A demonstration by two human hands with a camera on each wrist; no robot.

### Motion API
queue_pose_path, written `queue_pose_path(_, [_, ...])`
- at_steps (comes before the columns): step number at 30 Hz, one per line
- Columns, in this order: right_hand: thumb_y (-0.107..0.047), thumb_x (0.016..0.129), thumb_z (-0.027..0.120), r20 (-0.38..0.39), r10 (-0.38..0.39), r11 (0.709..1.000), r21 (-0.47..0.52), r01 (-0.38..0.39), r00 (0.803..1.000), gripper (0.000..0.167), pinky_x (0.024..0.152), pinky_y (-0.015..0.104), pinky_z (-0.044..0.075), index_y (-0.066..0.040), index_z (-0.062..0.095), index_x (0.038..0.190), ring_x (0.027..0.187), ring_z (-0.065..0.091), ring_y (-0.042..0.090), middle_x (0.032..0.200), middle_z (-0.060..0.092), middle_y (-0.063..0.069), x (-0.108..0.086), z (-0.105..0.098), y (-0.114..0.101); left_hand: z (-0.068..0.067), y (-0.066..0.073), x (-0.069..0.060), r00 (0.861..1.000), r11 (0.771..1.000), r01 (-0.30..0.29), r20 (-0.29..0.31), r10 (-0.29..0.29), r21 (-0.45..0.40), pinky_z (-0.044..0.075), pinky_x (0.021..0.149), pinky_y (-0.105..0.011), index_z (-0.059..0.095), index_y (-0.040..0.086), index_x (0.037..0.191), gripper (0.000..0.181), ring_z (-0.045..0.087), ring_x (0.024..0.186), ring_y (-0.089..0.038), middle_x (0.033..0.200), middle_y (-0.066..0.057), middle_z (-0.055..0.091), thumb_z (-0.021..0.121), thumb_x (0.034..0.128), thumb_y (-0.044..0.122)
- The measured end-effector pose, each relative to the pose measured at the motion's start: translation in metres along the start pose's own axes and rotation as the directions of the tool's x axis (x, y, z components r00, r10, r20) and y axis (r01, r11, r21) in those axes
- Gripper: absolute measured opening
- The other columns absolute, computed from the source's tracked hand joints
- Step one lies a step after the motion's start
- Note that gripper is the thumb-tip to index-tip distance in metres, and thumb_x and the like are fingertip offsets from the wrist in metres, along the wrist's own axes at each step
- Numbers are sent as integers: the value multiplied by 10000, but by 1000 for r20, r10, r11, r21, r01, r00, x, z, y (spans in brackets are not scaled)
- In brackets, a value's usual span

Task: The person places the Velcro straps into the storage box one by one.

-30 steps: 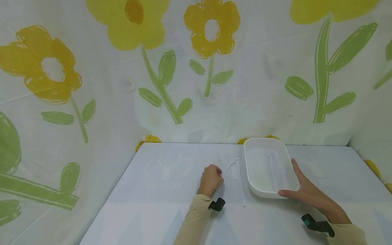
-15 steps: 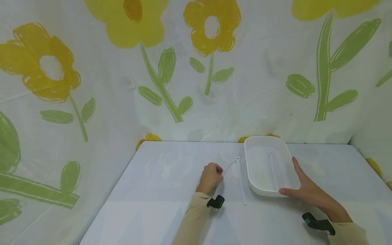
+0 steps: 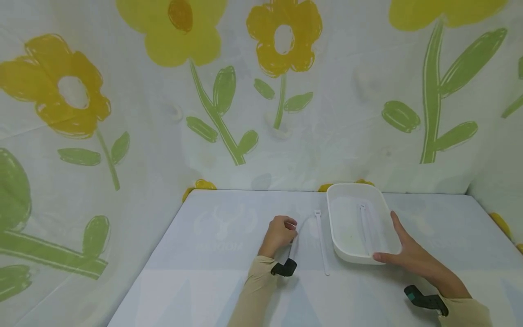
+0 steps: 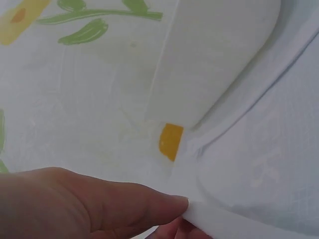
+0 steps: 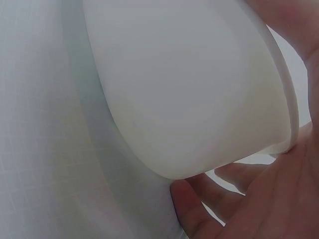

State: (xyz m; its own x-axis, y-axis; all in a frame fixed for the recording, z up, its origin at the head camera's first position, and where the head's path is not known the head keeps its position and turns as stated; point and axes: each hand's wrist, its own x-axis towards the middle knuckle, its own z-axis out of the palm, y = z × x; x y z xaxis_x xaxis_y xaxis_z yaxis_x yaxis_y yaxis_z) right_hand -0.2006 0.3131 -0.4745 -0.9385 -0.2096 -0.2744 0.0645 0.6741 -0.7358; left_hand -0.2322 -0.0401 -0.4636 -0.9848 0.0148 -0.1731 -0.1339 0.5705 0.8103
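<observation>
My left hand (image 3: 278, 234) pinches a thin white strip (image 4: 232, 223) that looks like a cable tie, between thumb and fingertips. Part of that strip hangs down toward the wrist in the head view. To its right a white cable tie (image 3: 322, 245) lies lengthwise on the table, and a thin curved strip runs between its head and my fingers; whether they are joined I cannot tell. My right hand (image 3: 416, 254) holds a white plastic container (image 3: 341, 253) by its near right corner, thumb at the near rim, fingers along the outer wall. Several white cable ties (image 3: 365, 227) lie inside the container.
The white table (image 3: 175, 268) ends at a far edge just behind the container. Beyond it hangs a white cloth (image 3: 335, 136) printed with yellow flowers, which also closes off the left and right sides.
My left hand has shifted slightly left and turned, and the strip it pinches now shows below the fingers. The right hand and the container have stayed in place.
</observation>
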Motion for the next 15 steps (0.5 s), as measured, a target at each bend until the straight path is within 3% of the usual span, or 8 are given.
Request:
queue_pose_path(7, [-482,857,796,-9,-3,1000,-5,3,1000,1370,1087,877,192,-169,-327,1576,1468,31,692,1646,-217,338,1,0,1,-4,3,-1,1000,992,-24,-2,23,-123,651,643,-293,728,-49,1119,234,682,687,-151,975,-158,736,713,886,-43])
queue_pose_path(15, [-474,858,799,-11,-4,1000,-6,4,1000,1373,1080,884,190,-170,-332,1574,1469,25,691,1646,-226,338,2,0,1,-7,3,1,1000,977,-17,1,18,-214,661,663,-303,727,-54,1133,249,665,684,-132,969,-143,725,715,885,-32])
